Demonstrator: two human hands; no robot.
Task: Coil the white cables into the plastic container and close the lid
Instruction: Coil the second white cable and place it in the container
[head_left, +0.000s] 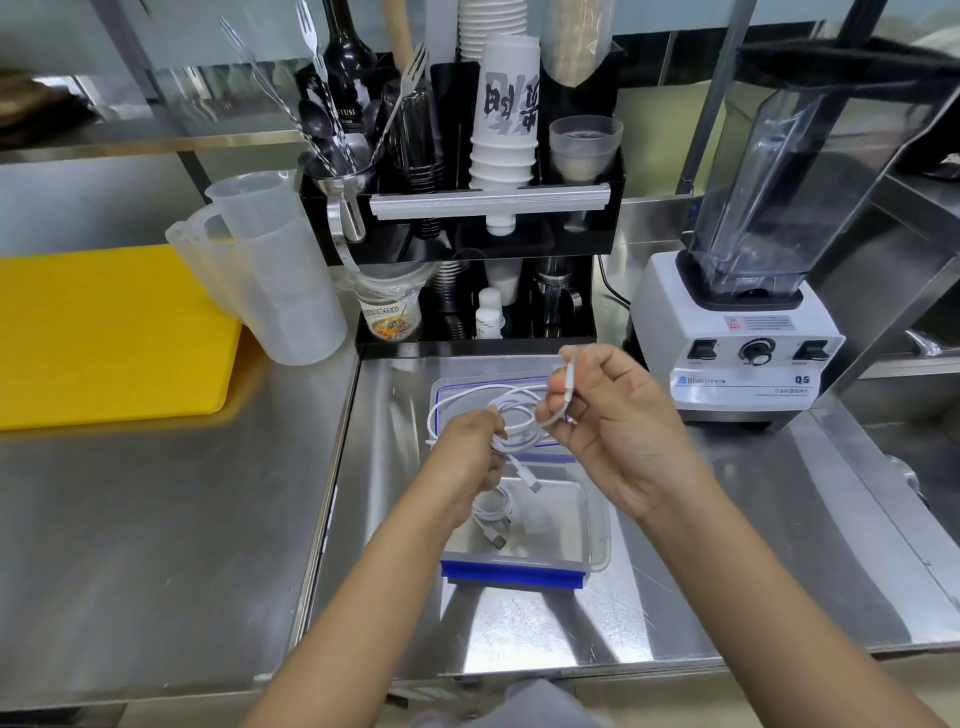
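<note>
Near the steel bench's (156, 519) front edge sits the clear rectangular plastic container (592, 512), blue clip toward the person, one coiled white cable (493, 512) inside; bare steel lies left and right. Above it, the left hand (470, 449) pinches a looped white cable (519, 415), and the right hand's (618, 431) fingers clamp its plug end. Behind lies the blue-edged lid (441, 389), then a white blender (737, 332) at the back right.
</note>
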